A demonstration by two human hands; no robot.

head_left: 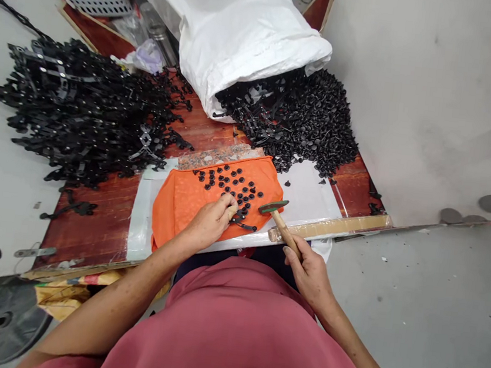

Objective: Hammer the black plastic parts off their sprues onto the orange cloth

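A small black strip (247,227) lay at the near edge of the orange cloth (178,206), just beside a scatter of round black studs (245,190) standing singly. The left hand (212,221) had its thumb and fingers together, pinched, as it looked, on the strip's end; the grip itself was partly hidden. The right hand (307,268) was wrapped round the handle of a wooden-handled hammer (284,233), its green-edged head above the cloth's right side — whether touching, I couldn't tell.

Beyond, loose black pieces (309,126) spilled from the mouth of a white sack (249,31), while a tall heap of black straps (85,112) rose on the left of the red-brown tabletop (105,209). Going by the piles, I judged much was done — if that heap was finished work — and plenty left, with those studs still separate.
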